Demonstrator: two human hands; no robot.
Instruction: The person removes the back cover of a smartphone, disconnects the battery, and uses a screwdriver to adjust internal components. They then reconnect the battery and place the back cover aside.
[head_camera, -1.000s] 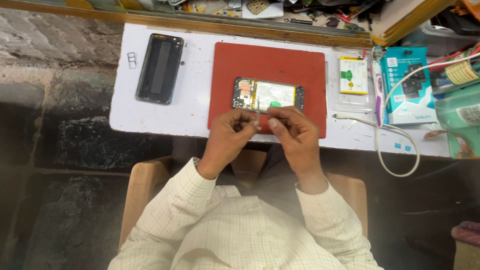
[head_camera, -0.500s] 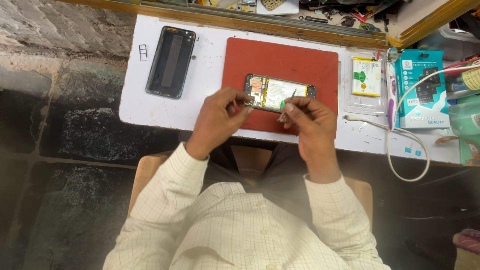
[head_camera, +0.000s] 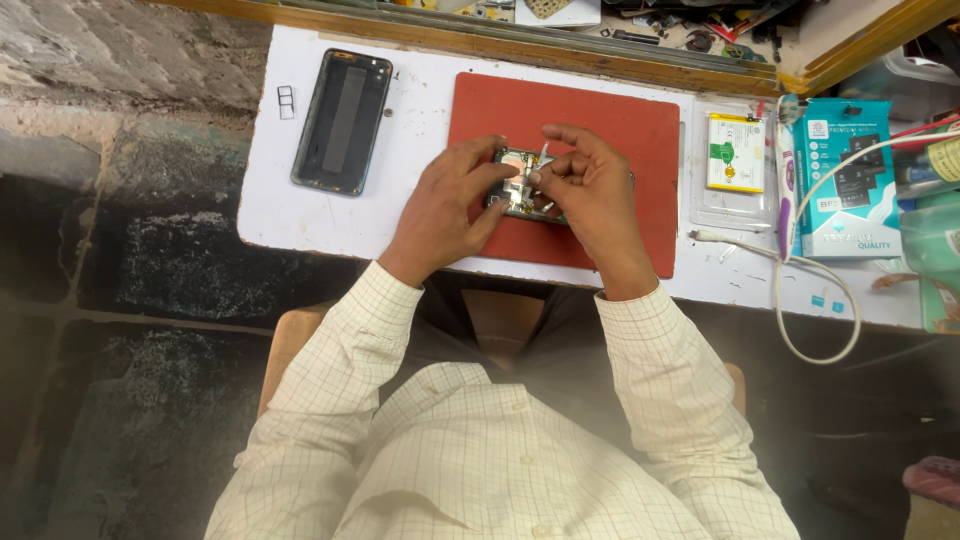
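On the red mat (head_camera: 600, 120) in the middle of the white bench (head_camera: 420, 215), I see the opened phone (head_camera: 515, 180) lying flat. My left hand (head_camera: 445, 205) grips its left end with curled fingers. My right hand (head_camera: 590, 195) covers its right part, fingertips pinched together over the board; what they pinch I cannot tell. Left of the mat lies a dark back cover (head_camera: 342, 122), well apart.

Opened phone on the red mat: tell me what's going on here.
A person seated at a white table works on an opened phone lying on a red mat. The left hand steadies the phone while the right hand pinches at something small over its insides. A back cover lies to the left; a battery, a boxed part and a white cable lie to the right.
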